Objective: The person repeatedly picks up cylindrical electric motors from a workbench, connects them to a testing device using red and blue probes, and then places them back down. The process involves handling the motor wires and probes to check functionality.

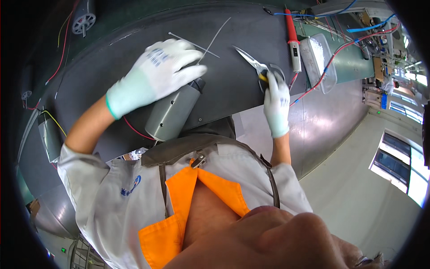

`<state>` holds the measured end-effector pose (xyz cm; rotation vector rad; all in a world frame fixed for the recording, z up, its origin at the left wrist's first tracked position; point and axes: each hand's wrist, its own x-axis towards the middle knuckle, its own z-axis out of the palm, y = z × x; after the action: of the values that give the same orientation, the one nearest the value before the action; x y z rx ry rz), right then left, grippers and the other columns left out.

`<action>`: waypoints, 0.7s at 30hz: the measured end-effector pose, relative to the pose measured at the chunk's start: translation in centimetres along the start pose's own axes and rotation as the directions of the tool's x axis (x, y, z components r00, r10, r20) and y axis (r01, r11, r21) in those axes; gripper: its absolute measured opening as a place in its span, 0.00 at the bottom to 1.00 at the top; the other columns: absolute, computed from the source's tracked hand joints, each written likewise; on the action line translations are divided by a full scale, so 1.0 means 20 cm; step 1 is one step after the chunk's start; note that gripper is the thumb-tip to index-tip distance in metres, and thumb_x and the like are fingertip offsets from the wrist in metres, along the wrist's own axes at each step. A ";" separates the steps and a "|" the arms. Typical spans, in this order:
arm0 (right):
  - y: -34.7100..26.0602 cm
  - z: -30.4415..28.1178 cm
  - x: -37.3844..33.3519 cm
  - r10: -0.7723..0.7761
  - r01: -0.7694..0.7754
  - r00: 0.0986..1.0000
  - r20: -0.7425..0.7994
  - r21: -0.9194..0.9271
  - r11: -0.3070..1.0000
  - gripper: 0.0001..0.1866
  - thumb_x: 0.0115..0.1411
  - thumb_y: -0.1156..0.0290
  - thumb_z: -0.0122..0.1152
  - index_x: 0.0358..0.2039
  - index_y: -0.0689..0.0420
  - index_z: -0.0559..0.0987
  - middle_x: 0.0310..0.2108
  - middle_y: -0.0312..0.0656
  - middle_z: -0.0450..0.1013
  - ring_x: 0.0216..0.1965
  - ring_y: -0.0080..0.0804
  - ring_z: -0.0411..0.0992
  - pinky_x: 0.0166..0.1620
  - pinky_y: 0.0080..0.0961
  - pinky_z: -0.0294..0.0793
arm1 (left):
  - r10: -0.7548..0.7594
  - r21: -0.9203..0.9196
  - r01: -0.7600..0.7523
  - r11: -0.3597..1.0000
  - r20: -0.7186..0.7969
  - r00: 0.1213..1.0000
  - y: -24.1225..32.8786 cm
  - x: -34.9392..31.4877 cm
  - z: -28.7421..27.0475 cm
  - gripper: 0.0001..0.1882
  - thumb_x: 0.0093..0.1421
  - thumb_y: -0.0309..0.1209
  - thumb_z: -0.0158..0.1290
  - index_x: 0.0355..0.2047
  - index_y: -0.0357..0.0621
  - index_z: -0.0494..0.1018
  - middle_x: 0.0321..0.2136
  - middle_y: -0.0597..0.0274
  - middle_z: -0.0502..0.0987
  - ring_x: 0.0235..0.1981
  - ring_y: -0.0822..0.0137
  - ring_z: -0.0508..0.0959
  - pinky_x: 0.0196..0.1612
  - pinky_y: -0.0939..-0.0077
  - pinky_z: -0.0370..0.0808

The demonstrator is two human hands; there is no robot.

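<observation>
Left hand: gloved, its fingers spread and curved over the upper end of the grey motor; a thin white strip rises between the fingertips, but I cannot tell whether they pinch it.
Right hand: gloved, fingers closed around the handles of the scissors, right of centre, blades pointing to the upper left.
Motor: centre of the frame, tilted, its lower end just beside the person's apron.
Loose strip: upper centre, on the dark table, crossing the raised one.
Right of the scissors: a red-handled tool, then a clear tub and a red cable.
Left side: a second motor; another at upper left.
Cutting risk: blades closing near the left fingertips could nick the glove, or a wire hidden beneath it.
Rolling risk: the motor's round body could turn toward the apron if the left hand lifts carelessly.
Snagging risk: the red cable, near the right wrist, could catch during a wide swing.
</observation>
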<state>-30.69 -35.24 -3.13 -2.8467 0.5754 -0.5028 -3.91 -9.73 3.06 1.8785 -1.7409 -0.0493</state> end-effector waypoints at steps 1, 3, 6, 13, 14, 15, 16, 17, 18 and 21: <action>-0.04 -0.03 -0.08 0.014 -0.012 0.999 0.035 -0.038 0.999 0.26 0.57 0.83 0.56 0.58 0.63 0.74 0.54 0.59 0.72 0.53 0.59 0.71 0.58 0.47 0.69 | 0.059 -0.089 -0.053 0.995 0.067 0.996 -0.07 0.03 0.04 0.16 0.66 0.37 0.55 0.47 0.39 0.80 0.43 0.52 0.79 0.45 0.51 0.80 0.51 0.63 0.75; -0.10 -0.08 -0.18 0.051 -0.050 0.994 0.092 -0.010 0.999 0.28 0.56 0.84 0.56 0.59 0.63 0.74 0.52 0.58 0.73 0.52 0.58 0.72 0.57 0.46 0.70 | 0.080 -0.371 -0.030 0.928 0.119 0.990 -0.14 0.08 0.07 0.17 0.66 0.38 0.54 0.44 0.35 0.81 0.43 0.53 0.81 0.46 0.58 0.81 0.51 0.67 0.75; -0.06 -0.10 -0.17 0.110 -0.108 0.973 0.205 -0.021 0.994 0.32 0.54 0.87 0.58 0.62 0.63 0.72 0.50 0.58 0.74 0.49 0.58 0.73 0.54 0.44 0.74 | -0.291 -0.747 0.540 0.389 0.456 0.841 -0.09 0.14 0.00 0.21 0.67 0.45 0.55 0.43 0.37 0.82 0.44 0.63 0.83 0.46 0.70 0.80 0.52 0.73 0.75; -0.21 -0.19 0.03 0.055 -0.573 0.795 0.604 0.717 0.398 0.37 0.58 0.78 0.66 0.69 0.58 0.68 0.40 0.35 0.74 0.38 0.20 0.72 0.43 0.20 0.74 | -0.459 -0.871 0.482 -0.100 0.470 0.754 -0.13 0.06 -0.01 0.21 0.70 0.45 0.54 0.49 0.39 0.80 0.47 0.60 0.81 0.48 0.68 0.78 0.54 0.69 0.74; -0.26 -0.17 0.09 -0.041 -0.486 0.813 0.581 0.715 0.503 0.34 0.61 0.69 0.66 0.67 0.59 0.69 0.37 0.36 0.74 0.39 0.21 0.73 0.43 0.22 0.74 | -0.452 -0.872 0.461 -0.161 0.481 0.751 -0.14 0.06 -0.01 0.21 0.69 0.44 0.56 0.51 0.39 0.79 0.47 0.60 0.81 0.48 0.67 0.78 0.53 0.67 0.75; -0.27 -0.13 0.13 -0.067 -0.413 0.797 0.600 0.622 0.665 0.32 0.64 0.61 0.65 0.65 0.60 0.69 0.37 0.42 0.74 0.39 0.28 0.75 0.45 0.27 0.74 | -0.443 -0.870 0.439 -0.225 0.493 0.749 -0.15 0.05 -0.01 0.21 0.69 0.44 0.57 0.52 0.39 0.79 0.47 0.60 0.80 0.48 0.65 0.78 0.51 0.65 0.76; -0.30 -0.13 0.19 -0.165 -0.279 0.788 0.593 0.583 0.763 0.34 0.64 0.57 0.66 0.65 0.61 0.69 0.37 0.46 0.75 0.39 0.36 0.76 0.46 0.30 0.75 | -0.425 -0.868 0.440 -0.229 0.496 0.757 -0.16 0.05 -0.01 0.21 0.70 0.44 0.57 0.52 0.39 0.79 0.48 0.64 0.80 0.48 0.68 0.77 0.51 0.67 0.77; -0.36 -0.14 0.26 -0.262 -0.134 0.760 0.595 0.537 0.833 0.35 0.64 0.52 0.66 0.64 0.62 0.69 0.38 0.51 0.75 0.39 0.43 0.77 0.47 0.33 0.75 | -0.435 -0.870 0.434 -0.235 0.493 0.753 -0.16 0.04 -0.01 0.21 0.70 0.44 0.57 0.51 0.39 0.79 0.47 0.64 0.80 0.48 0.69 0.77 0.50 0.67 0.77; -0.39 -0.16 0.29 -0.290 -0.076 0.757 0.585 0.520 0.851 0.37 0.63 0.51 0.67 0.64 0.62 0.69 0.40 0.53 0.75 0.41 0.48 0.77 0.47 0.35 0.76 | -0.433 -0.871 0.430 -0.239 0.492 0.756 -0.16 0.05 0.00 0.21 0.70 0.43 0.57 0.51 0.39 0.79 0.46 0.64 0.81 0.47 0.69 0.77 0.50 0.68 0.77; -0.49 -0.19 0.35 -0.357 0.095 0.756 0.548 0.449 0.889 0.38 0.60 0.47 0.69 0.61 0.61 0.71 0.41 0.57 0.76 0.43 0.58 0.77 0.46 0.41 0.76 | -0.416 -0.868 0.441 -0.229 0.496 0.762 -0.18 0.05 0.01 0.20 0.70 0.43 0.57 0.50 0.39 0.79 0.44 0.64 0.81 0.45 0.70 0.78 0.49 0.69 0.77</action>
<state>-22.70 -29.74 4.83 -2.4648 -0.0174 0.2814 -0.64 -10.69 1.79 1.0399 -0.3428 -1.3001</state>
